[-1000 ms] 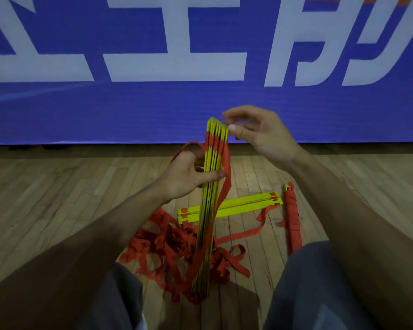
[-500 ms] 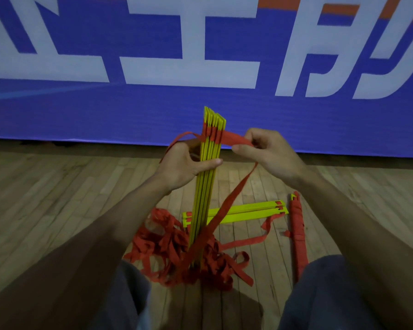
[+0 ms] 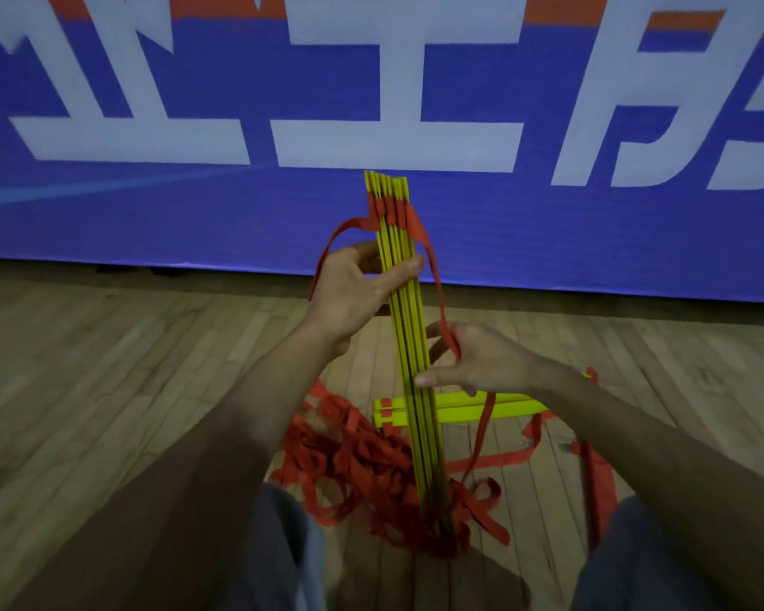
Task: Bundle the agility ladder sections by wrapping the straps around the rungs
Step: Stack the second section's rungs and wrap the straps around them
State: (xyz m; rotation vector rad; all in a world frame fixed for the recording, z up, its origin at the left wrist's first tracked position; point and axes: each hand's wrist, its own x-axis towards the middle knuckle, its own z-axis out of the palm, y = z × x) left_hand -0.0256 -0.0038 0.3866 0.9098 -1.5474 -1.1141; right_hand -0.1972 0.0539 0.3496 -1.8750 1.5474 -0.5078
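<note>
Two hands on job. Left hand [image 3: 353, 293] clamped round upright rung stack [image 3: 409, 346] near top, thumb across front. Right hand [image 3: 481, 359] lower, fingers pinching red strap [image 3: 419, 229], thumb tip touching stack. Strap runs from stack top down right side into that pinch, then slack to wood floor [image 3: 107, 390]. Stack foot sits in loose strap pile [image 3: 358, 460]; flat rungs [image 3: 459, 410] lie behind. My judgement: slack strap may slide off stack; tangled pile may snag pull; loosened left grip lets rungs fan.
</note>
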